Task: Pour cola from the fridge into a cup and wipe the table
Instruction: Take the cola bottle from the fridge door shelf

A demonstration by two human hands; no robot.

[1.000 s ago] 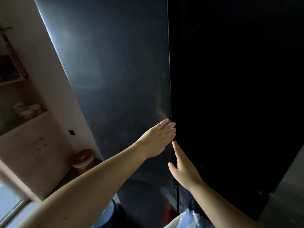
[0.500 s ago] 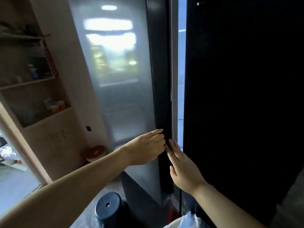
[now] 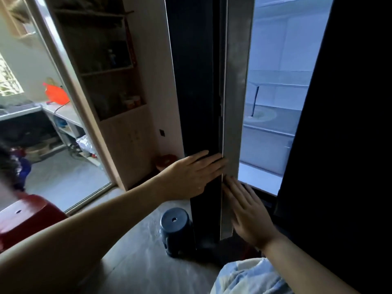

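The fridge's left door (image 3: 194,81) stands swung out and is seen edge-on, dark outside with a grey inner strip (image 3: 235,81). My left hand (image 3: 191,175) grips the door's free edge, fingers curled round it. My right hand (image 3: 248,211) lies flat and open against the inner strip, just below the left hand. Through the gap the lit fridge interior (image 3: 275,98) shows pale shelves; no cola bottle or cup is in sight. The right door (image 3: 350,124) is dark and closed.
A dark blue stool (image 3: 175,228) stands on the floor right at the foot of the open door. A red stool (image 3: 23,217) is at the lower left. A wooden shelf cabinet (image 3: 110,85) and a sliding glass door frame (image 3: 70,98) are on the left.
The left fridge door has swung from closed to wide open, and the lit interior now shows. Both hands stayed at its edge and the view turned left.
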